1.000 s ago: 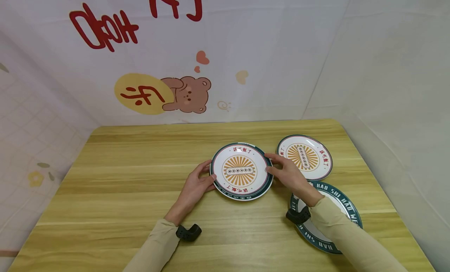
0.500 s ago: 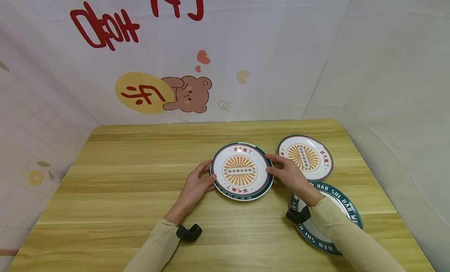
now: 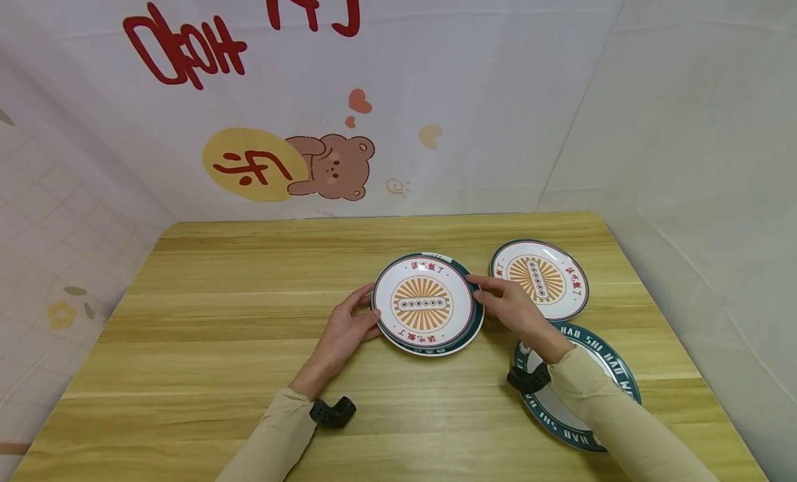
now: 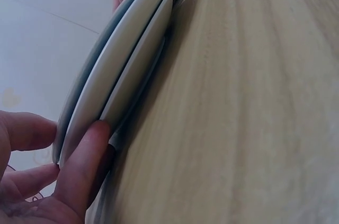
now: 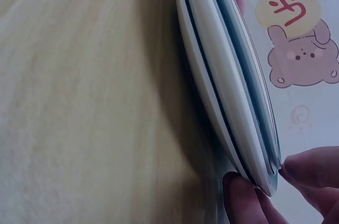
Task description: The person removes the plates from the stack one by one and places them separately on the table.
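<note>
Left hand (image 3: 349, 324) pinching the plate stack (image 3: 423, 306) at its left edge, right hand (image 3: 513, 310) gripping the opposite edge, sunburst face up, out around mid-table (image 3: 218, 344), another sunburst plate (image 3: 537, 280) near it on the right, green-rimmed plate (image 3: 600, 345) closer in, half hidden by the right sleeve (image 3: 616, 413)

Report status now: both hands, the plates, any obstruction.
Left hand and right hand gripping opposite edges of the plate stack. Sunburst face up on top. Possible obstruction: loose green-rimmed plate, below the right sleeve.
</note>
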`<action>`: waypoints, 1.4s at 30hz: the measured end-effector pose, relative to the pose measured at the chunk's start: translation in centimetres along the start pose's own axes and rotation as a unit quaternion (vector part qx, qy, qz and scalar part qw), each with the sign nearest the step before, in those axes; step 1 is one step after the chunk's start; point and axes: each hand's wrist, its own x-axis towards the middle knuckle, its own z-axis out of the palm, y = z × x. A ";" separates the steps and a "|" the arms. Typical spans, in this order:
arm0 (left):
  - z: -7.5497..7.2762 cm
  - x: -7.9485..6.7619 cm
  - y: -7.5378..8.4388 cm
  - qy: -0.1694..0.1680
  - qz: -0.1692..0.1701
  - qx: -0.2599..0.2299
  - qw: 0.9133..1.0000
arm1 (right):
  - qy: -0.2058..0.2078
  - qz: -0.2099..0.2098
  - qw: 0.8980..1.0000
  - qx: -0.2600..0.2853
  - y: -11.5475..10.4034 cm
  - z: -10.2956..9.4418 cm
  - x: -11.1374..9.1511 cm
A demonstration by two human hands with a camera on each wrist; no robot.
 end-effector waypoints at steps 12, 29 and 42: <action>-0.7 -0.4 0.3 -0.002 0.016 0.018 1.000 | -0.027 -0.004 0.999 -0.033 -0.1 -0.2 0.2; -0.5 -0.4 1.1 0.040 0.018 0.055 0.998 | -0.024 -0.028 0.998 -0.054 -0.1 -0.4 0.4; -1.3 -0.7 1.5 0.048 0.009 0.058 0.997 | -0.014 -0.036 0.996 -0.080 -0.3 -0.4 0.7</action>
